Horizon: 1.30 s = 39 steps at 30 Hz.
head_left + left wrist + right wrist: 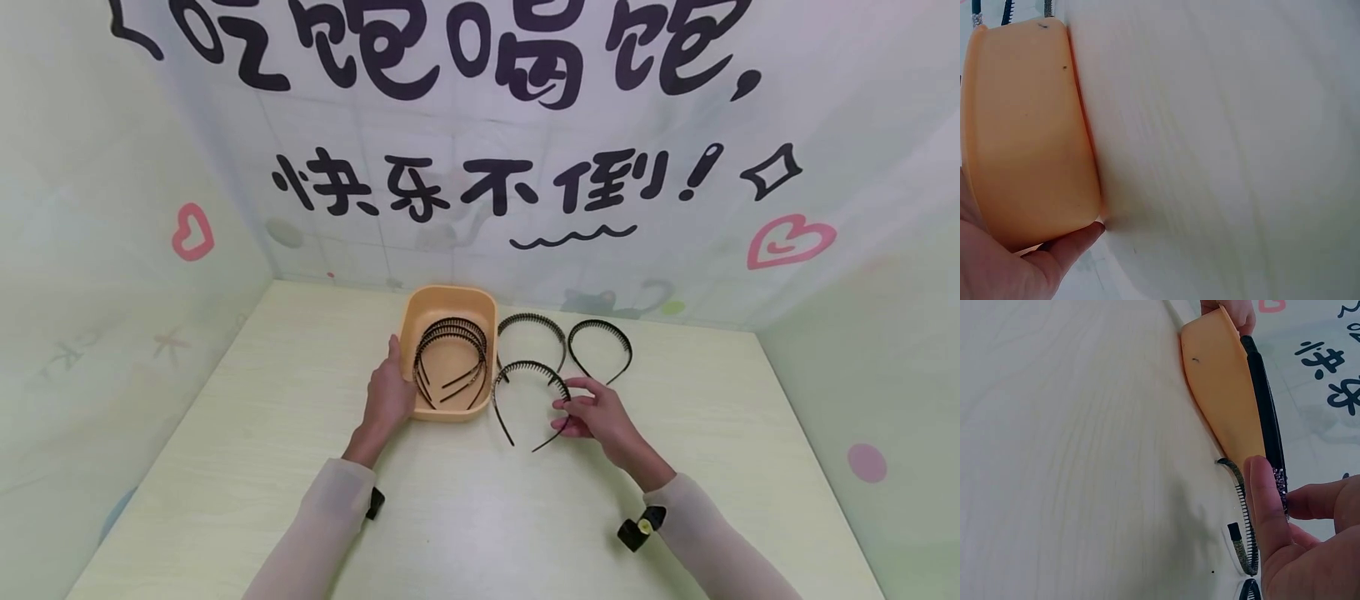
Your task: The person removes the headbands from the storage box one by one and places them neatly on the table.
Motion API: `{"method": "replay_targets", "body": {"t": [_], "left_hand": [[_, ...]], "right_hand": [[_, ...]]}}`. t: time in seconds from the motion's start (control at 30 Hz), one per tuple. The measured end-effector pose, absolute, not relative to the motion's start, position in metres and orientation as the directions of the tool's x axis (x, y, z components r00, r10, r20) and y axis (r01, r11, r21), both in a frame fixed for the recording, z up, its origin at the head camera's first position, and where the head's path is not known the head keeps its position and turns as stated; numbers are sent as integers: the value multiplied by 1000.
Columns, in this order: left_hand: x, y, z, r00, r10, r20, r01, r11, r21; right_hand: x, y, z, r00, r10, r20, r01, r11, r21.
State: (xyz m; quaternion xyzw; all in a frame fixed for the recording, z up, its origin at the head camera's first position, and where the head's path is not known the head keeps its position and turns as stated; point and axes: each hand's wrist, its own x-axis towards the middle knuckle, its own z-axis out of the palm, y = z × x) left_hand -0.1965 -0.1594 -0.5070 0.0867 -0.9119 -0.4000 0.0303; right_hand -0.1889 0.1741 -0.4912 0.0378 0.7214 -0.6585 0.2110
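Observation:
My left hand [390,390] grips the left side of a light orange plastic box [450,414], with a finger against its outer wall in the left wrist view. Several black toothed headbands [450,330] lie inside the box, overlapping. My right hand [600,417] pinches another black headband [531,364] by its right arm, its tips pointing toward me. This headband is just right of the box; in the right wrist view, glittery beads [1280,481] show on it beside my fingers. Part of my left hand is hidden by the box.
Beyond the held headband, a headband [534,317] lies beside the box's right wall and another headband [600,324] lies farther right. The pale wood-grain table [480,517] meets a printed back wall [480,258] with black lettering. Side walls stand left and right.

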Motion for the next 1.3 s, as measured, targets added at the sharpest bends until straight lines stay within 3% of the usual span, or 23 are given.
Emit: {"method": "replay_targets", "body": {"t": [1.3], "left_hand": [[-196,-161,-507,-982,-186,13,-121,690,714]], "right_hand": [[-178,168,-506,-903,-117,-412,375,248,-893]]}}
